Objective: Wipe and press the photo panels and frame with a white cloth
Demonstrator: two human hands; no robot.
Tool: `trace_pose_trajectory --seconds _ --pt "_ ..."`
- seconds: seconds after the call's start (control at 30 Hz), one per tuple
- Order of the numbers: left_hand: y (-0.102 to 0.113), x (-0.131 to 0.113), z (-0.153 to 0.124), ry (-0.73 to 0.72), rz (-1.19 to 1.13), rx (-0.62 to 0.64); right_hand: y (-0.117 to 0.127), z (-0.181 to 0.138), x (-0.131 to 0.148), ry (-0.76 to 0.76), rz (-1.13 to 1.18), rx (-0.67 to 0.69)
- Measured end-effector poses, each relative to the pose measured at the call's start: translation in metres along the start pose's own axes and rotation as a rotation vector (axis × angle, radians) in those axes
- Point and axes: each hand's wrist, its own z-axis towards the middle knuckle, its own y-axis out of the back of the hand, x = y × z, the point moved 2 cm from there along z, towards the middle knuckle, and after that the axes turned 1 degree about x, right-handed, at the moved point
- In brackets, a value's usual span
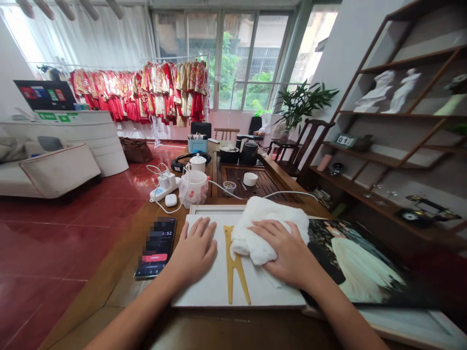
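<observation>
My left hand [195, 248] lies flat near the left edge of a white panel [204, 296], fingers stretched out and holding nothing. Under my right hand [282, 248] is a bunched white towel [272, 211], its fingers bent over the cloth. The towel covers the upper right of the panel and hangs past its far edge. Between my hands, a flat yellow figure with two long legs [230, 262] shows on the panel; part of it reaches the towel's edge. I cannot tell if it is loose or fixed there.
A phone [156, 250] rests left of the panel. Beyond stand a power strip [166, 187], a plastic-lined container [194, 187], a lidded cup [198, 162] and a tea tray with a small white bowl [250, 179]. To the right lies a large framed photo print [365, 267].
</observation>
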Motion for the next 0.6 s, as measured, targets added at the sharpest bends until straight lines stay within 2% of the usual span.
trace_pose_trajectory --seconds 0.27,0.6 --pt "0.001 0.0 0.0 0.001 -0.018 0.0 0.001 -0.01 0.01 0.013 -0.008 0.04" --pt "0.002 0.0 -0.001 0.0 -0.024 -0.013 -0.008 -0.06 0.024 0.021 -0.048 0.035"
